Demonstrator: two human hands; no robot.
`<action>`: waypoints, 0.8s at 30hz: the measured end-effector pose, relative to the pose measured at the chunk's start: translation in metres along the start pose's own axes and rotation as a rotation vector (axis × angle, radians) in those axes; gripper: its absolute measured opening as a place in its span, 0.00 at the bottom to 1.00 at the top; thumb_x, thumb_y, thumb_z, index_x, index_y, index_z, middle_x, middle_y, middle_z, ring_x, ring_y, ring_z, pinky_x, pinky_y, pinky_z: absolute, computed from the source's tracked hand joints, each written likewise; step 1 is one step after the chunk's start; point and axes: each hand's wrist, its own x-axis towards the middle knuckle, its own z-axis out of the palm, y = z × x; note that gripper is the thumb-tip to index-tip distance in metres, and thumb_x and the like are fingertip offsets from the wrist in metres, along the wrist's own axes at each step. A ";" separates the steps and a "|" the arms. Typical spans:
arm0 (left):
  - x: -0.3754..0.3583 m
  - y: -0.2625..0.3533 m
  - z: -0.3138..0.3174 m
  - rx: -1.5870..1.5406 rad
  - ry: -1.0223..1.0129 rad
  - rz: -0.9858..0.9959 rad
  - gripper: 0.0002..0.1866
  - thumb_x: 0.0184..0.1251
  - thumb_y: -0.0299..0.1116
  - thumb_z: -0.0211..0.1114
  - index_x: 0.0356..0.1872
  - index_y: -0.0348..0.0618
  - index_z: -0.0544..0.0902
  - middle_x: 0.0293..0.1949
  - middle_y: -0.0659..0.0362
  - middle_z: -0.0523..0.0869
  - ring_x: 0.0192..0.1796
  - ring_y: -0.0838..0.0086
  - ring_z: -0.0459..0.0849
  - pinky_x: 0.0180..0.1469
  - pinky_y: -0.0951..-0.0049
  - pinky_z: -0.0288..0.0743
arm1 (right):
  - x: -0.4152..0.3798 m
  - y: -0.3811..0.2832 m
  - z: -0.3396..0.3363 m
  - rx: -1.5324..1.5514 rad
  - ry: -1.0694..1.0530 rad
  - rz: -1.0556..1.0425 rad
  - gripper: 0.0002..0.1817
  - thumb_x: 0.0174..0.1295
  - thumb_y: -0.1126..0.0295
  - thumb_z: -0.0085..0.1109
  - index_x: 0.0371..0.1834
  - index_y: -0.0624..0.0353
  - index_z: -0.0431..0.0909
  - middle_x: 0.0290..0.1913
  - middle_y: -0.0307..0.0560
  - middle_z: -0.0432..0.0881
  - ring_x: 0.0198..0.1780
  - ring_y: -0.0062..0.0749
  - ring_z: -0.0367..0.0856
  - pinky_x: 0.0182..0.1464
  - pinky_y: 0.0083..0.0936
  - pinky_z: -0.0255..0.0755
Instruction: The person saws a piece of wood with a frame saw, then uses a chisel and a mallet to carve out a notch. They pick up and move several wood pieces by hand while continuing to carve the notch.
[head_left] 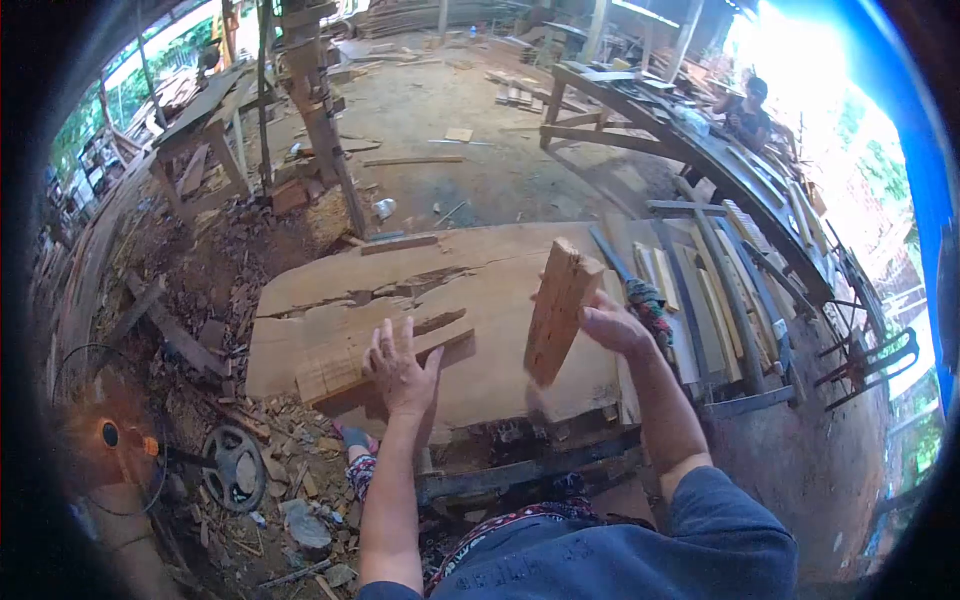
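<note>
My right hand grips a thick wooden block, raised and tilted over a broad wooden slab. Its far fingers are hidden behind the block. My left hand has its fingers spread over a shorter piece of wood that lies on the slab's left part. Long jagged cracks run across the slab beyond this hand, and its near edge is rough and dark.
Wood strips lie to the right beside a long workbench, where a person sits. A fan and a handwheel stand at lower left among wood scraps. A post rises behind the slab.
</note>
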 end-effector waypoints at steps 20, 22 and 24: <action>-0.017 -0.039 -0.021 0.070 -0.086 0.093 0.39 0.59 0.57 0.66 0.71 0.58 0.67 0.72 0.50 0.63 0.75 0.54 0.56 0.73 0.44 0.47 | -0.046 0.080 0.036 0.094 0.530 0.473 0.25 0.69 0.47 0.56 0.47 0.63 0.76 0.35 0.42 0.82 0.33 0.29 0.80 0.36 0.27 0.74; -0.012 -0.048 -0.035 0.095 -0.080 0.071 0.41 0.57 0.59 0.67 0.71 0.57 0.68 0.72 0.51 0.63 0.75 0.55 0.56 0.72 0.44 0.47 | -0.043 0.070 0.038 0.000 0.574 0.480 0.23 0.68 0.49 0.58 0.41 0.61 0.76 0.31 0.39 0.80 0.31 0.25 0.77 0.33 0.25 0.71; -0.004 -0.057 -0.049 0.161 -0.182 0.000 0.47 0.53 0.62 0.69 0.73 0.57 0.63 0.73 0.51 0.61 0.76 0.54 0.54 0.72 0.41 0.46 | -0.041 0.068 0.034 -0.101 0.618 0.483 0.20 0.67 0.51 0.60 0.36 0.60 0.76 0.27 0.36 0.77 0.28 0.22 0.74 0.30 0.24 0.68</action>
